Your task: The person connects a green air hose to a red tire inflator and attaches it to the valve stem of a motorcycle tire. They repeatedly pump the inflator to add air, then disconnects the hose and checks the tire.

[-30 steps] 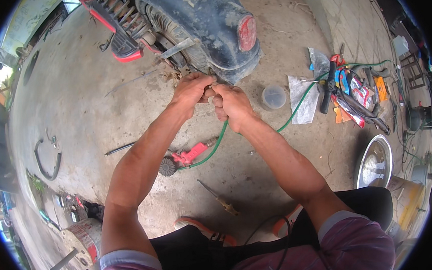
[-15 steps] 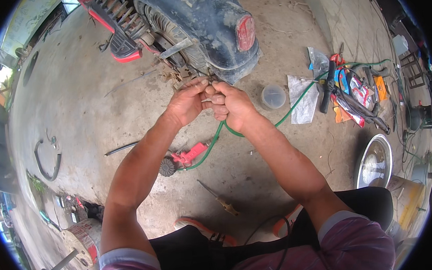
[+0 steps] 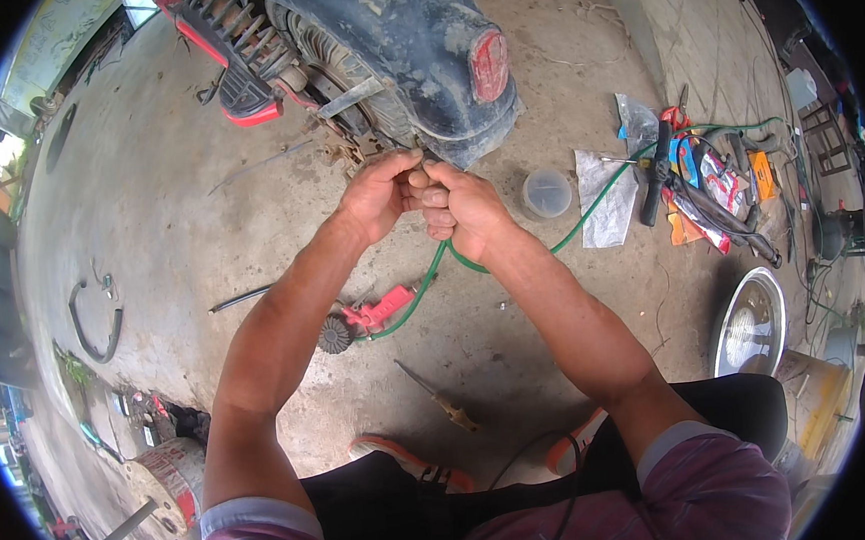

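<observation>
My left hand (image 3: 375, 199) and my right hand (image 3: 470, 207) meet just below the rear of a dusty dark vehicle fender (image 3: 387, 47) with a red tail light (image 3: 488, 65). The fingers of both are curled and pinched, thumbs and fingertips nearly touching. Whatever sits between them is too small and too covered to make out. Beyond my left hand are the tyre (image 3: 332, 56) and some rusty metal parts. A green hose (image 3: 431, 280) passes under my right hand on the floor, leading to a pink tool (image 3: 385, 307) with a dark round ribbed end.
A screwdriver (image 3: 441, 398) lies before my shoes. Right of my hands stands a clear plastic tub (image 3: 548, 194), then a white sheet (image 3: 603, 203) and a pile of packets (image 3: 722, 184) and tools. A metal basin (image 3: 752, 323) is at right, a black curved tube (image 3: 97, 344) at left.
Both hands stay in nearly the same spot, with only small shifts of the fingers. Nothing else has visibly moved.
</observation>
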Demonstrator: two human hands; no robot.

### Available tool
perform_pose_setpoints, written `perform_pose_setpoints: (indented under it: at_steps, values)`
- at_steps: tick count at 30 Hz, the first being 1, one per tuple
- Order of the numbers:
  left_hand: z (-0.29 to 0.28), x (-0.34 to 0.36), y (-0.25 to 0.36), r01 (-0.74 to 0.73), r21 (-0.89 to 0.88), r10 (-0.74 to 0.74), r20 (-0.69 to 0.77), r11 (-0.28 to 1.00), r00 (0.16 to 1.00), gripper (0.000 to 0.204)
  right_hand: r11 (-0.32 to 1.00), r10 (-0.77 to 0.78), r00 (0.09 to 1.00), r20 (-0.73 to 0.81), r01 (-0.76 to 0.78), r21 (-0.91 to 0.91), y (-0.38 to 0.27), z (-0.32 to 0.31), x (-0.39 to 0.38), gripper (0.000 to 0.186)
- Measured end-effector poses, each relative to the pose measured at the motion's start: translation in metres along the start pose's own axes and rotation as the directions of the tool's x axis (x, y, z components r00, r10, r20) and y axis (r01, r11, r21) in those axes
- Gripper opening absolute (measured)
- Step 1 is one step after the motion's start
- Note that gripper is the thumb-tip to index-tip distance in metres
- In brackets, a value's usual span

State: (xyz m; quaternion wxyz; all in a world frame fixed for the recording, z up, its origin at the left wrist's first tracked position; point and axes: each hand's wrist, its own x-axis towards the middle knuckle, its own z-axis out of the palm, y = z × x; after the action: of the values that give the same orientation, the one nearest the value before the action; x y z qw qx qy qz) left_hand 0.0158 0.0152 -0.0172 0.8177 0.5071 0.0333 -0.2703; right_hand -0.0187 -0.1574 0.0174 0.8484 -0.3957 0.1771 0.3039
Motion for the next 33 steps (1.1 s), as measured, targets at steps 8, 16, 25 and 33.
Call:
perform_pose_setpoints:
  at_steps: [8, 16, 25, 33]
  values:
    - [0.003, -0.004, 0.006, 0.025, -0.049, -0.024, 0.006, 0.998, 1.0, 0.02, 0.999, -0.02, 1.0, -0.013, 0.02, -0.034, 0.003, -0.001, 0.002, 0.028]
    - [-0.001, 0.001, 0.001, -0.018, -0.014, 0.018, -0.021, 1.0, 1.0, 0.018, 0.998, -0.034, 0.999, -0.024, 0.033, -0.045, 0.005, -0.001, 0.005, 0.028]
    - [0.007, -0.002, 0.003, -0.004, -0.001, 0.004, -0.077, 1.0, 0.997, 0.019, 0.998, -0.035, 0.999, -0.019, 0.034, -0.049, 0.004, -0.003, 0.005, 0.027]
    - [-0.003, 0.003, 0.004, 0.02, 0.144, -0.007, -0.089, 0.989, 0.996, 0.021, 0.996, -0.04, 0.999, -0.027, 0.037, -0.079, 0.005, -0.006, 0.011, 0.029]
